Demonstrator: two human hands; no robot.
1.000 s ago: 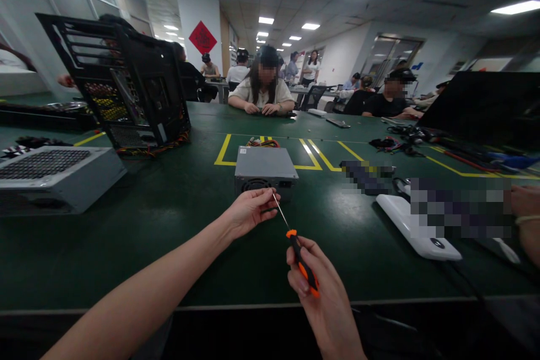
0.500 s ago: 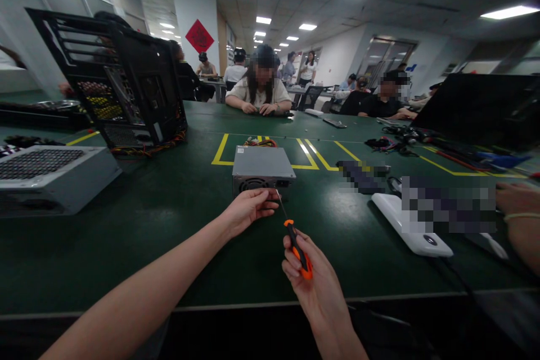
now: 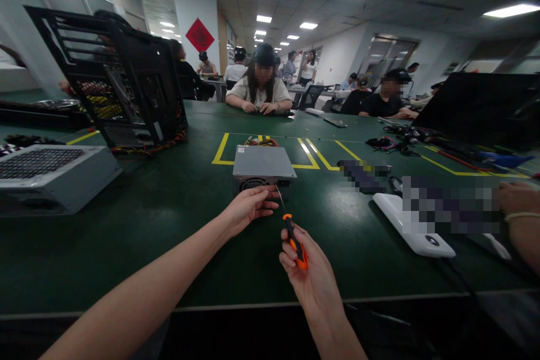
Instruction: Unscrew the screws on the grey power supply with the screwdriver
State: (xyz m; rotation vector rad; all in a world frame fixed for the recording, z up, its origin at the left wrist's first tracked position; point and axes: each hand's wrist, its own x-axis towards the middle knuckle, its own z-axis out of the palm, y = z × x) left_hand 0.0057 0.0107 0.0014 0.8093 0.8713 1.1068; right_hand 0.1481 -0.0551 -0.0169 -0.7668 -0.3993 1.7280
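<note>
My right hand (image 3: 310,261) is wrapped round the orange and black handle of a screwdriver (image 3: 294,243), its thin shaft pointing up and away from me. Its tip meets the fingertips of my left hand (image 3: 253,203) in front of a grey computer power supply (image 3: 264,163). The left thumb and fingers are drawn together by the tip; anything between them is hidden or too small to name. The power supply lies on the green table with its fan and socket side toward me, and my left fingers cover part of that side.
A black computer case (image 3: 139,84) stands at the left, behind another power supply (image 3: 54,180). On the right lie a white power bank (image 3: 411,225), loose cables (image 3: 392,143) and a dark panel (image 3: 481,118). Another person's arm (image 3: 523,225) reaches in there. A person (image 3: 261,87) sits opposite.
My right hand and the screwdriver have shifted slightly up and to the left, toward the power supply. The left hand has barely moved.
</note>
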